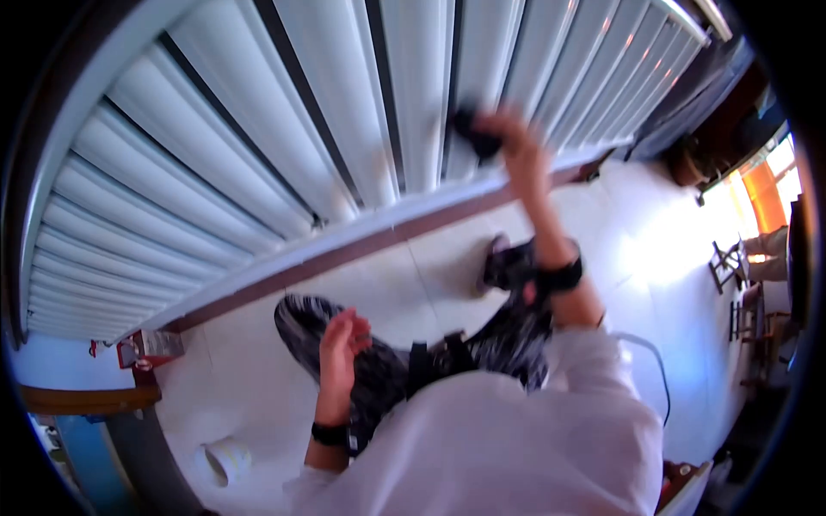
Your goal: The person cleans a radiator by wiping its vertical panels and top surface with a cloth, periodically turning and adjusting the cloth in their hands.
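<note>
So, the right grip is pinched around a small dark thing, maybe a cloth, but it's too blurred to be sure. It's up at the white slatted panel, near the panel's lower edge, a bit right of the middle. Can't tell if it's actually touching the slats or just in front of them.

Left grip is loose, fingers parted and half curled, hanging over the left leg of the patterned trousers. Black bands on both wrists, btw: right one, left one.

The pale tiled floor runs right up to a brown strip along the panel's lower edge. There's a red and white box just by the panel's lower left corner, and a whitish roll-like thing on the floor further back on the left. Over on the right, a cable curves beside the white shirt, with wooden stools near the floor's right edge.
</note>
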Demonstrator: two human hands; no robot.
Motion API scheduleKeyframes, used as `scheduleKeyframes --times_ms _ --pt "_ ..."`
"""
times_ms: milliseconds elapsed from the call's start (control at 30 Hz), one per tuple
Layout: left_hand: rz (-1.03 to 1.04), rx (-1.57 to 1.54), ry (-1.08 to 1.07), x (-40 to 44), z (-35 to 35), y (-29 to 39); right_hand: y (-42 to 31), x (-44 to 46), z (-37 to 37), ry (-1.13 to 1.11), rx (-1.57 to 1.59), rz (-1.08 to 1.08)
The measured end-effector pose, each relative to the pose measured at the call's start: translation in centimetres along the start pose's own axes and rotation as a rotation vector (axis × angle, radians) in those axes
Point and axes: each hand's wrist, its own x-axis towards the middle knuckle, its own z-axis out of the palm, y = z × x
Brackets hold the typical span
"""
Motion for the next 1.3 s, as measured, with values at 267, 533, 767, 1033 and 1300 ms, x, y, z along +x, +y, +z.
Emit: scheduleKeyframes --times_ms 267,533,767,1033,1300 --pt "0.007 -0.006 0.005 0.6 0.8 -0.1 -3.9 12.2 0.6 0.434 -0.5 -0.446" --pt "-0.05 0.023 0.041 1.2 0.5 -0.4 5.2 -0.8 7.4 0.318 -0.352 -0.243" --pt "-0.017 0.003 -0.06 2.0 2.7 0.2 8.6 -13.5 9.7 -0.013 -0.291 0.122" --pt "-0.028 0.059 -0.046 2.0 2.6 0.3 7.7 -6.3 0.5 0.051 0.3 0.602" --pt "-0.026 0.055 -0.019 2.1 1.6 -0.3 -2.0 15.3 -7.1 0.419 -0.129 -0.237"
